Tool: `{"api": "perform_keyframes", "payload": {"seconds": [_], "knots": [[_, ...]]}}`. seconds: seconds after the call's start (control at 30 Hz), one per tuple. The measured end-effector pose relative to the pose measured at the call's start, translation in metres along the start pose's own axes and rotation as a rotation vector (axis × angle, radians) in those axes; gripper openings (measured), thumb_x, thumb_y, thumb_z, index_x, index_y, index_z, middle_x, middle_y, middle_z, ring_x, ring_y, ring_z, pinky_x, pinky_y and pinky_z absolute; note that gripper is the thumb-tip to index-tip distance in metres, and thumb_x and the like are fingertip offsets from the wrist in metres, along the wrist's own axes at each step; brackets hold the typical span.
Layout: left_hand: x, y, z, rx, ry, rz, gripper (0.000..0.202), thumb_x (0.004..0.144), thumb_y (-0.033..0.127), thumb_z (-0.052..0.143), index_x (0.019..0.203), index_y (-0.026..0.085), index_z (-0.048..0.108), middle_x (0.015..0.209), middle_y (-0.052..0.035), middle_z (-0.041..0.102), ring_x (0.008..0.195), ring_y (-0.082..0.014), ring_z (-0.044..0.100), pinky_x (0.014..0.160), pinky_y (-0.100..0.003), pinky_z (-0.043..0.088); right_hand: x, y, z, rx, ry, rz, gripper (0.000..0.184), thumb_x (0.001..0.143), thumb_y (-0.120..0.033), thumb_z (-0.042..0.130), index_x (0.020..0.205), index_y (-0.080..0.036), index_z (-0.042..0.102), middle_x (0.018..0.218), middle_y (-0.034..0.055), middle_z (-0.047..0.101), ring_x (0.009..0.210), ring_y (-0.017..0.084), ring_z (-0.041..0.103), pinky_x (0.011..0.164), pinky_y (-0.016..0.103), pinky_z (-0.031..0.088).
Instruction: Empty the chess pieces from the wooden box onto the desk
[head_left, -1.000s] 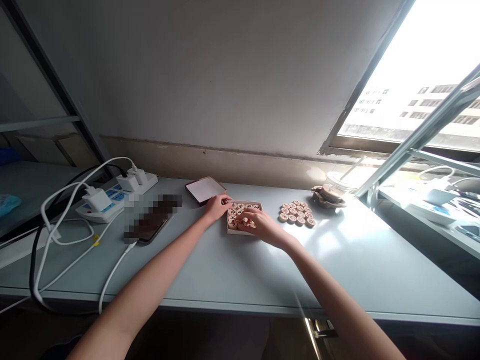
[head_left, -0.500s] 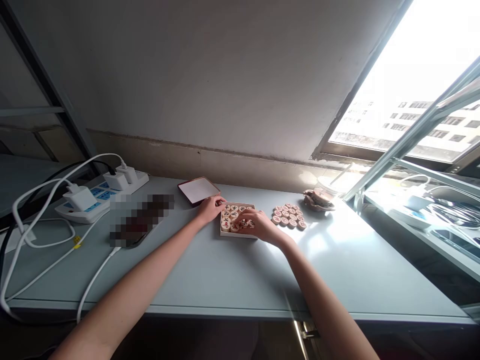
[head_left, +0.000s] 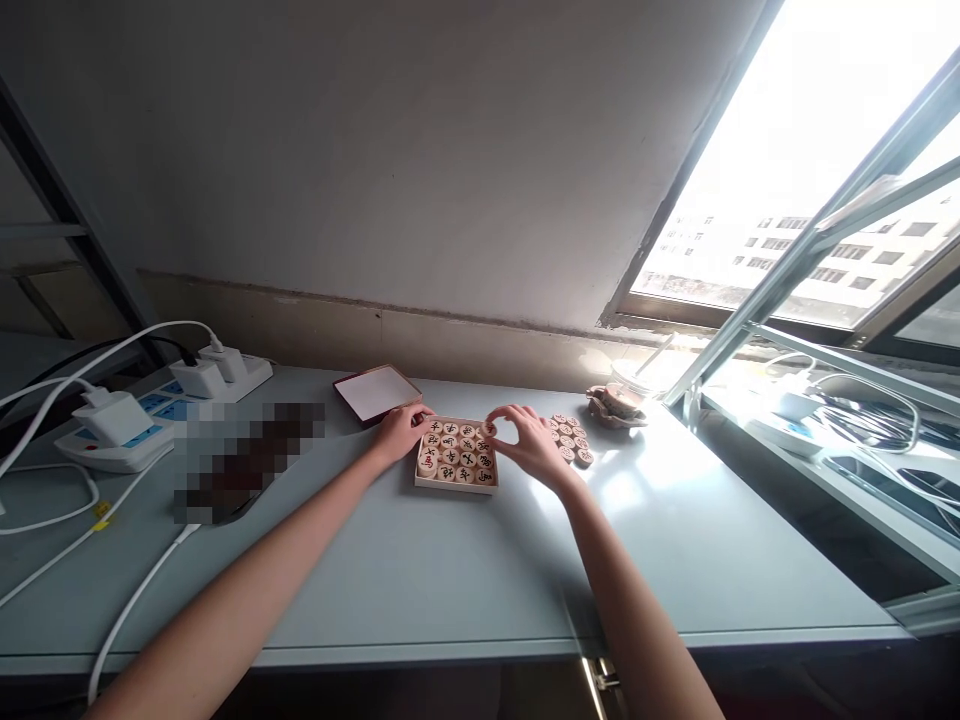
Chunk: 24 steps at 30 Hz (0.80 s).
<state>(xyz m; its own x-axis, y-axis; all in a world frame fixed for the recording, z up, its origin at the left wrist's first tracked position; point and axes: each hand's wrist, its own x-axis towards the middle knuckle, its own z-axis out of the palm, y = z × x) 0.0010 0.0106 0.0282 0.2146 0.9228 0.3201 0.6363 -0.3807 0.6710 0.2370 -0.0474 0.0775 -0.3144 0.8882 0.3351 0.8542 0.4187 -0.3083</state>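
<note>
Four rows of round pale wooden discs (head_left: pixel 466 460) in shallow white box (head_left: pixel 456 487), seemingly full; loose discs (head_left: pixel 567 436) on grey counter (head_left: pixel 420 580). Right hand (head_left: pixel 531 445) fingers pinching far-right disc (head_left: pixel 490 428); left hand (head_left: pixel 399 435) at corner, hold unclear.

The box (head_left: pixel 455 487) is cream-white, and the discs (head_left: pixel 466 459) in it are pale wood, most marked with black characters; the one (head_left: pixel 427 461) at its seven o'clock corner reads red. From the box, at three o'clock, the loose discs (head_left: pixel 571 438) are pinkish tan with red characters. The lid (head_left: pixel 379 390) at ten o'clock is white inside, maroon at the rim. The tabletop (head_left: pixel 420 570) is grey-blue. Near nine o'clock, the power strip (head_left: pixel 112 458) is white with blue panels and the cable tag (head_left: pixel 103 515) yellow. At twelve, the wall (head_left: pixel 360 170) is grey above a beige band (head_left: pixel 322 315).
</note>
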Motion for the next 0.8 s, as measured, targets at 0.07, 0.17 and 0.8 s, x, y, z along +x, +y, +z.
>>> {"api": "perform_keyframes", "payload": {"seconds": [0.07, 0.17, 0.8], "knots": [[0.0, -0.001, 0.001, 0.012, -0.007, -0.007, 0.024, 0.078, 0.03, 0.047, 0.088, 0.019, 0.066, 0.083, -0.003, 0.067, 0.073, -0.017, 0.059, 0.066, -0.025, 0.042, -0.003, 0.02, 0.0, -0.163, 0.017, 0.123, 0.021, 0.084, -0.041, 0.048, 0.095, -0.026, 0.059, 0.106, 0.0048, 0.06, 0.103, 0.024, 0.048, 0.089, 0.043, 0.032], [0.001, -0.003, 0.002, 0.022, -0.018, -0.013, 0.024, 0.079, 0.031, 0.046, 0.088, 0.02, 0.065, 0.083, -0.0027, 0.067, 0.073, -0.0172, 0.059, 0.065, -0.025, 0.042, -0.006, 0.037, 0.009, -0.306, -0.019, 0.196, 0.031, 0.085, -0.041, 0.045, 0.11, -0.026, 0.056, 0.121, 0.0078, 0.054, 0.112, 0.027, 0.044, 0.094, 0.048, 0.029], [-0.001, 0.002, 0.002, -0.02, -0.048, 0.045, 0.027, 0.08, 0.03, 0.044, 0.091, 0.018, 0.065, 0.087, -0.0039, 0.068, 0.08, -0.0177, 0.061, 0.075, -0.027, 0.045, 0.004, 0.01, 0.021, 0.001, 0.026, -0.079, 0.037, 0.092, -0.032, 0.036, 0.127, -0.028, 0.046, 0.133, 0.0053, 0.048, 0.123, 0.021, 0.041, 0.102, 0.05, 0.027]]}}
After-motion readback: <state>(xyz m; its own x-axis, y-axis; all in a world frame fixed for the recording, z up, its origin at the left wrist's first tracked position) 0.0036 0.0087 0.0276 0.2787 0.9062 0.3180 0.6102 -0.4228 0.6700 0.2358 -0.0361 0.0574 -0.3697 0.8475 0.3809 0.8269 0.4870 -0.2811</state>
